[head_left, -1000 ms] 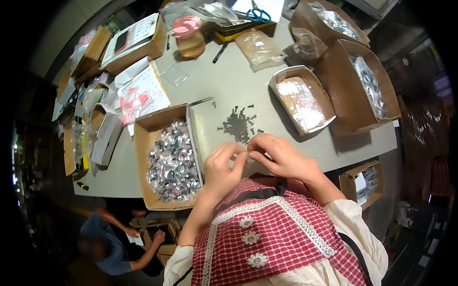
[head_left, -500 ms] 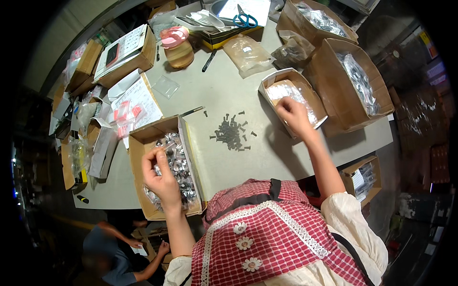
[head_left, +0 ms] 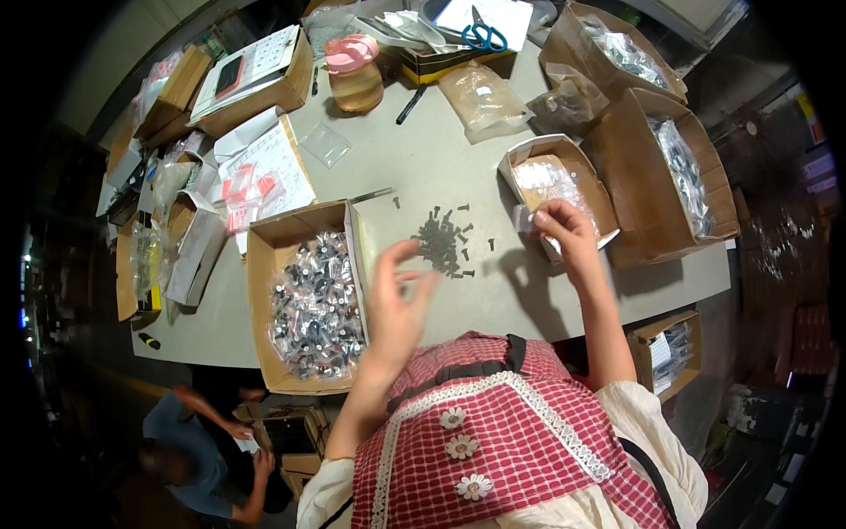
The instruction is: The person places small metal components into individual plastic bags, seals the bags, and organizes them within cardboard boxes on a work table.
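Observation:
My right hand [head_left: 571, 231] pinches a small clear plastic bag [head_left: 523, 219] at the near left edge of a small carton [head_left: 589, 167] of clear and whitish pieces. My left hand [head_left: 395, 309], smeared by motion, is over the table between the open box and the screws; its thumb and fingers stand apart and I see nothing in them. Just beyond its fingertips lies a loose heap of dark screws [head_left: 439, 240], with several strays around it. Left of that hand, a cardboard box [head_left: 264, 357] holds many small bagged black and silver parts [head_left: 319, 304].
Large cartons of bagged parts [head_left: 608, 212] stand at the right. Farther back are a pink-lidded jar [head_left: 355, 86], a marker [head_left: 411, 104], a plastic bag [head_left: 483, 95] and blue-handled scissors [head_left: 483, 37]. Papers [head_left: 278, 167] and boxes line the left. Another person [head_left: 189, 450] works at lower left.
My left hand has left the box of bagged parts and moved right toward the screws. My right hand has come up out of the small carton with a clear bag. The view has shifted slightly.

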`<move>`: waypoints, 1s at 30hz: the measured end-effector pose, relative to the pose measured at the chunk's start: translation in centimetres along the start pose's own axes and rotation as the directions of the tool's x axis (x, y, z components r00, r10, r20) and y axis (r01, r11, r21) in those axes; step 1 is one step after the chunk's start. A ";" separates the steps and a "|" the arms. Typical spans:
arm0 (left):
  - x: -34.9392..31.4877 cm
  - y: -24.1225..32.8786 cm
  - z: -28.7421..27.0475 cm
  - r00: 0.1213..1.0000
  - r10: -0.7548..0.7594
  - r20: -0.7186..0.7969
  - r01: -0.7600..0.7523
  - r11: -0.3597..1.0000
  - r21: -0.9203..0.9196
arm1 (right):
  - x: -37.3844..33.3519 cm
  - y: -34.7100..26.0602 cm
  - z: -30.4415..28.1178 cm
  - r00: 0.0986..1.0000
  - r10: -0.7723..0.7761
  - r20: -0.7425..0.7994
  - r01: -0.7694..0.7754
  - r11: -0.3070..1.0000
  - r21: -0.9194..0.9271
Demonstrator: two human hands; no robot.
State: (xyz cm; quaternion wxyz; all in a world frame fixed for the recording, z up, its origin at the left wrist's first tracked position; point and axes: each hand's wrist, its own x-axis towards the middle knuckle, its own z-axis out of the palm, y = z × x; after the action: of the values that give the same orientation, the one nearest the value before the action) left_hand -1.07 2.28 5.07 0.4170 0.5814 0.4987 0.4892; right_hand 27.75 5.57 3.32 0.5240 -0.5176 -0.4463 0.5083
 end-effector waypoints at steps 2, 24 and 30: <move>-0.1 0.6 2.3 0.993 -0.048 0.112 0.061 0.990 -0.123 | -2.2 -1.2 2.4 0.993 0.077 0.089 -0.084 0.994 0.077; -1.6 0.2 2.5 0.978 -0.035 0.206 0.004 0.989 0.147 | -5.0 -1.1 6.8 0.939 0.096 0.329 0.038 0.925 -0.379; -1.5 0.0 2.4 0.971 0.045 0.234 -0.098 0.970 0.221 | -4.8 -1.7 6.1 0.827 0.348 0.441 -0.174 0.905 -0.387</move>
State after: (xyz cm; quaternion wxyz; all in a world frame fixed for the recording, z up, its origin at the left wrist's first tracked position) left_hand 1.21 0.78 4.47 0.3828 0.6958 0.4798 0.3729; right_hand 21.38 1.42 5.70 0.2203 -0.5051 -0.5691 0.6103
